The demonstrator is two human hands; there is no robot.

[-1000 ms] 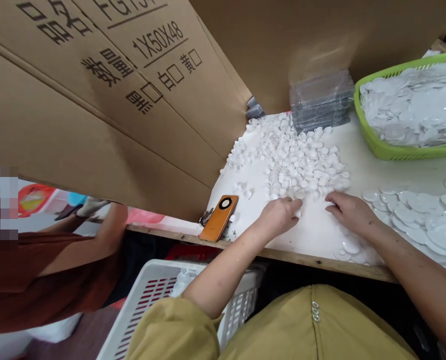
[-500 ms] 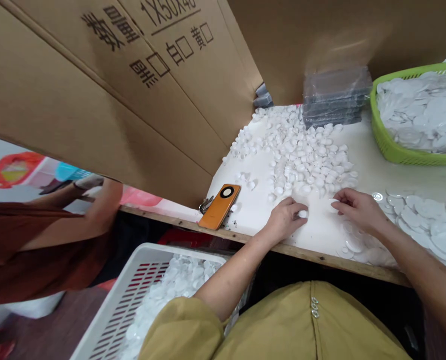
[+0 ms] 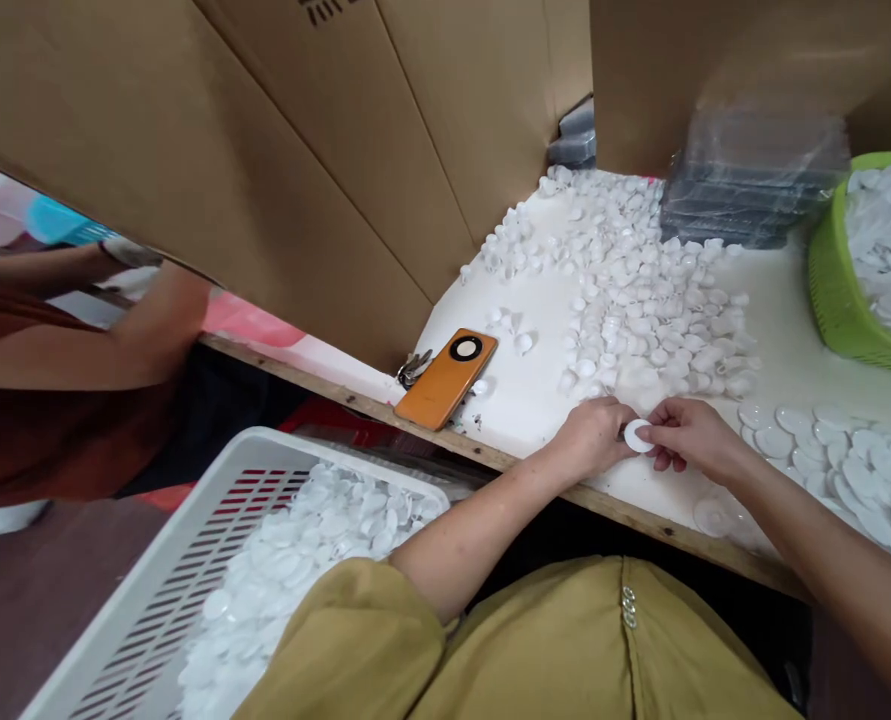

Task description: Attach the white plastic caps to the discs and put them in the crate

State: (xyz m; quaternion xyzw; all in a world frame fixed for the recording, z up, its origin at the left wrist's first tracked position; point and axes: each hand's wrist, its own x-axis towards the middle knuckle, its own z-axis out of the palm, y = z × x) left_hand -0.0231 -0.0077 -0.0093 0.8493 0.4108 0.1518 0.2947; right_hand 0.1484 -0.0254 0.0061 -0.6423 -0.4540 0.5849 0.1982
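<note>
Between left hand [image 3: 593,436] and right hand [image 3: 694,436], 1 white disc [image 3: 635,436] is pinched.

Prob. workshop, bench [image 3: 786,310], bulk white pcs [image 3: 655,310]

The head camera looks forward and down at the hands [image 3: 691,436].

orange phone [image 3: 439,388] beside what look like keys [image 3: 415,369]
</note>
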